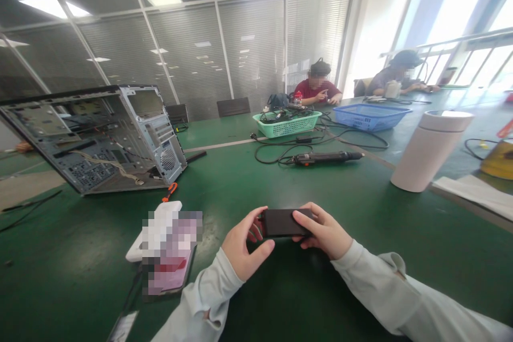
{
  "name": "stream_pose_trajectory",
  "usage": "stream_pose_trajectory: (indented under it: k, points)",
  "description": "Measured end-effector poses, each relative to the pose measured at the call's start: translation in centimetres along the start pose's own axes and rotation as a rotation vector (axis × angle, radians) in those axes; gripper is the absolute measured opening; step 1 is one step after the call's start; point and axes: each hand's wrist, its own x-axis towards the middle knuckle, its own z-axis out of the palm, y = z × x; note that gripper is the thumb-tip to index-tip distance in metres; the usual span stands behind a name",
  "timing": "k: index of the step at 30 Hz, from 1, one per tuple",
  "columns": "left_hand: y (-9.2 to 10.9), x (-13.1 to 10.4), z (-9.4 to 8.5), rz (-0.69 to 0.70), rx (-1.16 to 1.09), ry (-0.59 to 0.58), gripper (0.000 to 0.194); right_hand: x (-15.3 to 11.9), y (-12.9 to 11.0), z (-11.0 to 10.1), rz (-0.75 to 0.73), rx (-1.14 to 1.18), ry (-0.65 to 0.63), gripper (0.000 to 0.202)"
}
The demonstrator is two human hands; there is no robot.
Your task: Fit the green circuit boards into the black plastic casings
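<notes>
A dark, flat, rectangular smartphone (280,223) is held sideways above the green table, its black face turned up toward me. My right hand (324,230) grips its right end, thumb lying across the face and fingers behind. Around the left end curves my left hand (244,246); its index fingertip meets the upper left corner, while the thumb stretches out below, apart from the lower edge. Its other fingers curl by the left end, partly hidden. To the left lies a pinkish phone (176,272) with a white power bank (172,208) against it, both partly blurred out.
An open computer case (172,165) stands at the left. Ahead lie a corded electric screwdriver (324,158), a green basket (286,127) of cables and a blue basket (372,117). A pale tumbler (427,155) stands right. Two people sit at the far side.
</notes>
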Motion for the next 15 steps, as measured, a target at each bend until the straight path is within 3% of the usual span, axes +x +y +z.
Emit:
stream_pose_trajectory:
  k: [6, 8, 11, 15]
  points:
    - [-0.3, 0.6, 0.1, -0.073, -0.147, -0.003, 0.043, -0.2, -1.4, -0.2, 0.488, 0.165, -0.174, 0.033]
    - [-0.4, 0.8, 0.2, -0.103, -0.194, 0.008, 0.042, -0.5, -1.8, -0.1, 0.629, 0.196, -0.301, 0.043]
    - [-0.7, 0.9, 0.3, -0.196, -0.23, 0.057, 0.051, -0.7, -1.9, 0.0, 0.721, 0.26, -0.501, 0.061]
    - [-1.6, 0.9, 0.6, -0.321, -0.342, 0.053, 0.054, -0.8, -1.4, 0.3, 0.766, 0.36, -0.555, 0.064]
